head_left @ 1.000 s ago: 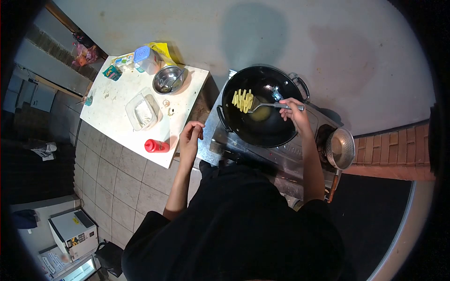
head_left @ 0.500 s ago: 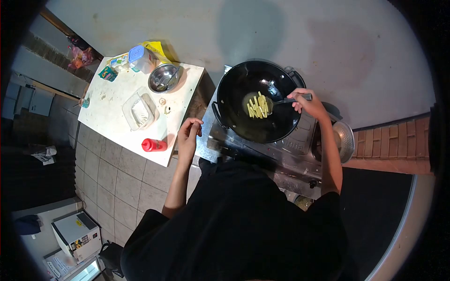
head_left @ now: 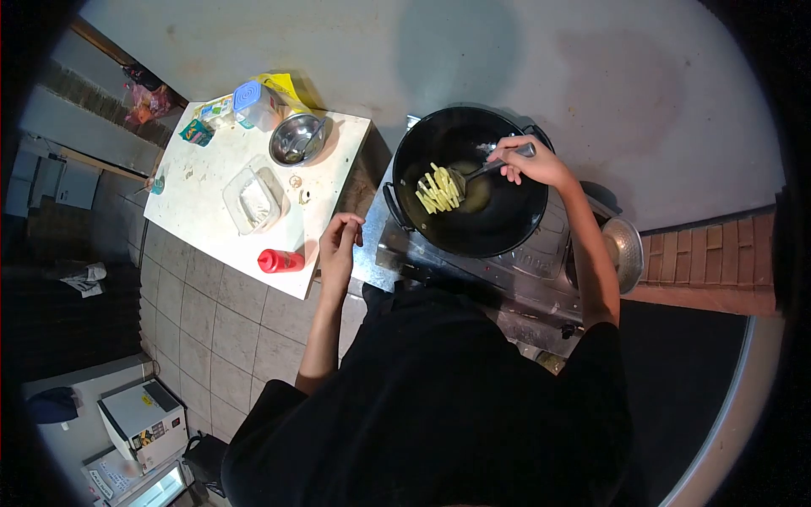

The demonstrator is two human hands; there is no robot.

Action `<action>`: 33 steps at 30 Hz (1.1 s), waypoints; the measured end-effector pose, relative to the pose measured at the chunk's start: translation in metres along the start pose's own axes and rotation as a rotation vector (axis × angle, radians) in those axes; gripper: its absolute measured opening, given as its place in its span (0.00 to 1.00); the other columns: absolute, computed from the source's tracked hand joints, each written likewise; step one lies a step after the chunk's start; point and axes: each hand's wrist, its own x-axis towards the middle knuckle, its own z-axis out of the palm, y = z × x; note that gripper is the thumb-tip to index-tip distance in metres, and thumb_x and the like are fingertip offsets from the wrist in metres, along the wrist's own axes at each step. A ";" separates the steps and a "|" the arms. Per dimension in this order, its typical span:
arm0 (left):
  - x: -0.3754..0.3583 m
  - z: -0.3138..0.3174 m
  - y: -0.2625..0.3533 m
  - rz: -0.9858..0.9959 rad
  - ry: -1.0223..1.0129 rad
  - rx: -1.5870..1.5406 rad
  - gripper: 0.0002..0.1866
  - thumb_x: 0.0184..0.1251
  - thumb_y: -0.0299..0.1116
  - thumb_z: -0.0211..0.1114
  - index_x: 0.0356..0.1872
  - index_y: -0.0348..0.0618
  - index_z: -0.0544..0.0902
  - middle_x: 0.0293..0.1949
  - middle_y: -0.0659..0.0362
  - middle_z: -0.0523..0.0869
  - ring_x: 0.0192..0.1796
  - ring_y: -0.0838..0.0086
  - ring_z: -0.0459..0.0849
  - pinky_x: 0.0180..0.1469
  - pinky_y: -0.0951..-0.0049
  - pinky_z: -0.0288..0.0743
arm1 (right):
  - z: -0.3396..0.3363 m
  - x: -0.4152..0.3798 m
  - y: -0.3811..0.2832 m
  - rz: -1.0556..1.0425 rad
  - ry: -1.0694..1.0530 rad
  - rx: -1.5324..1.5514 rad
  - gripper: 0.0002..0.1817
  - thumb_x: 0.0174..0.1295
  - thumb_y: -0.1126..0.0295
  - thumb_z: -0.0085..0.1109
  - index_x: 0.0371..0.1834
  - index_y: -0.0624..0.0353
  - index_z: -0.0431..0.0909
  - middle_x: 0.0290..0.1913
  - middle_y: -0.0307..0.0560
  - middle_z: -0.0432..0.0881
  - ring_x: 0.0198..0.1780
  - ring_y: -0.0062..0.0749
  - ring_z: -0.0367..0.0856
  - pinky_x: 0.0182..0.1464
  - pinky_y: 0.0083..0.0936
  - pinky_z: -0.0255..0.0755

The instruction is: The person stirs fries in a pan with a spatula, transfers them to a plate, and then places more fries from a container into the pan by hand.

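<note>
My right hand (head_left: 534, 164) is closed round the handle of a spatula (head_left: 480, 172), above the right side of a black wok (head_left: 511, 221). The spatula's blade meets a heap of pale yellow potato strips (head_left: 438, 189) at the left of the wok. A small pool of yellowish oil (head_left: 475, 199) shows in the wok's bottom, right of the strips. My left hand (head_left: 340, 238) hangs in the air between the white table and the wok, its fingers curled in with nothing visible in them.
The wok stands on a metal gas stove (head_left: 473, 275), with a perforated metal strainer (head_left: 623, 253) to the right. On the white table (head_left: 325, 182) are a red bottle (head_left: 280, 261), a clear plastic container (head_left: 252, 203), a steel bowl (head_left: 296, 140) and a blue-lidded tub (head_left: 253, 103).
My right hand has moved left with the spatula, and the potato strips have shifted from the wok's middle toward its left side. My left hand stays as it was.
</note>
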 end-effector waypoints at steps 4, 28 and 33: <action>-0.001 -0.001 0.002 -0.004 0.033 -0.004 0.08 0.79 0.30 0.56 0.40 0.39 0.82 0.29 0.66 0.77 0.31 0.84 0.72 0.36 0.82 0.65 | -0.003 -0.004 0.025 -0.025 0.003 0.093 0.14 0.74 0.68 0.49 0.44 0.66 0.83 0.28 0.43 0.81 0.25 0.21 0.80 0.28 0.18 0.74; 0.010 0.012 0.002 -0.030 -0.049 0.032 0.09 0.79 0.32 0.56 0.40 0.39 0.81 0.29 0.66 0.76 0.31 0.84 0.71 0.36 0.81 0.65 | 0.094 -0.069 0.034 0.081 0.537 0.266 0.12 0.74 0.67 0.50 0.43 0.59 0.84 0.27 0.37 0.79 0.25 0.15 0.76 0.25 0.14 0.66; 0.009 0.010 0.000 -0.029 -0.054 0.032 0.09 0.79 0.31 0.56 0.40 0.39 0.81 0.29 0.66 0.76 0.31 0.84 0.72 0.36 0.81 0.65 | 0.050 -0.049 0.034 0.126 0.453 0.204 0.14 0.72 0.64 0.51 0.39 0.58 0.85 0.23 0.39 0.79 0.21 0.16 0.76 0.23 0.16 0.65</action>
